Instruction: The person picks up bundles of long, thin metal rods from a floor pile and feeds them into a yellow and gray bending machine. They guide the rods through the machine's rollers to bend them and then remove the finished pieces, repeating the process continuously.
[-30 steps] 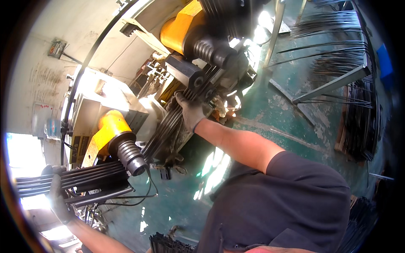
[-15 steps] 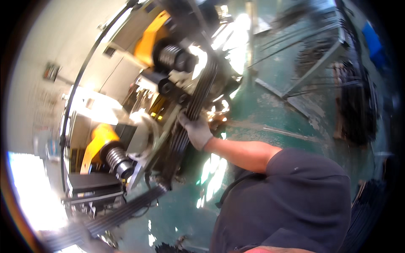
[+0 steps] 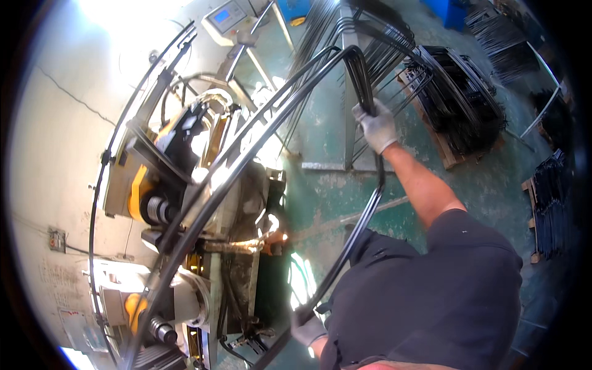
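Note:
A bundle of bent black metal rods [image 3: 361, 71] is held in front of me with both hands. My right hand [image 3: 377, 126], in a pale grey glove, is closed round its upright stretch at the upper middle. Lower down, beside my dark shirt, my gloved left hand [image 3: 308, 328] grips the same bundle where it slants toward the lower edge. Long straight lengths of the rods run diagonally across the bending machine [image 3: 234, 271], which has yellow arms and ribbed black cylinders. Part of the left hand's fingers is hidden behind the rods.
A wooden pallet [image 3: 453, 160] bears a stack of bent black rods [image 3: 468, 105]. More rods hang on a metal stand [image 3: 345, 142] ahead. A second stack [image 3: 550, 203] lies at far right. A control box [image 3: 225, 17] with a screen stands at the upper left.
The rods have come away from the machine's side and swung up and to the right with my right hand. My left hand has moved in from the lower left toward my body. The view has turned.

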`<state>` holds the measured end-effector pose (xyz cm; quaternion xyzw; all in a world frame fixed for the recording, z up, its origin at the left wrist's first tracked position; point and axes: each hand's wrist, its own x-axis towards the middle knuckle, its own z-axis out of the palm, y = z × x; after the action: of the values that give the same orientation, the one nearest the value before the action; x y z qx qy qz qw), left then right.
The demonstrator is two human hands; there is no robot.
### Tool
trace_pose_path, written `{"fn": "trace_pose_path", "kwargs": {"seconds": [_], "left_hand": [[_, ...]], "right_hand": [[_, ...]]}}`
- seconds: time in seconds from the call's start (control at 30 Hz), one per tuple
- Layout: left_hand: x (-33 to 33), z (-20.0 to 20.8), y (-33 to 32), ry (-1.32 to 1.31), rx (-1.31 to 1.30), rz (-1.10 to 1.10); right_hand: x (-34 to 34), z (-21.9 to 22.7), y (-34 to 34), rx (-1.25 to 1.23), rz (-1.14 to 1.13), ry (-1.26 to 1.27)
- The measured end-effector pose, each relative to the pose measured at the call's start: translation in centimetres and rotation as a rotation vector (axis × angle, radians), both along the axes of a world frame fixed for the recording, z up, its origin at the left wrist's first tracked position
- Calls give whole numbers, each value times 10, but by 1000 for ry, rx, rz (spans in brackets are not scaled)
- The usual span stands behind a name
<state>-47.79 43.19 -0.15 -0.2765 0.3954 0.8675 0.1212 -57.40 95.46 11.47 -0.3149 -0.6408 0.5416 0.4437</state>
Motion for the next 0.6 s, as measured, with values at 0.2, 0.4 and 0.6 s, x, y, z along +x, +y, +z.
{"fn": "trace_pose_path", "kwargs": {"seconds": [0.2,0.4,0.6], "left_hand": [[0,-38,132,-428,44,-345],[-56,-80,257,-309,-115,-311],[-131,24,378,-162,-54,-264]], "right_hand": [[-13,52,143,527,-111,-293],[-93,22,294,1123,-276,-282],[-195,5,434,938,-371,-622]]}}
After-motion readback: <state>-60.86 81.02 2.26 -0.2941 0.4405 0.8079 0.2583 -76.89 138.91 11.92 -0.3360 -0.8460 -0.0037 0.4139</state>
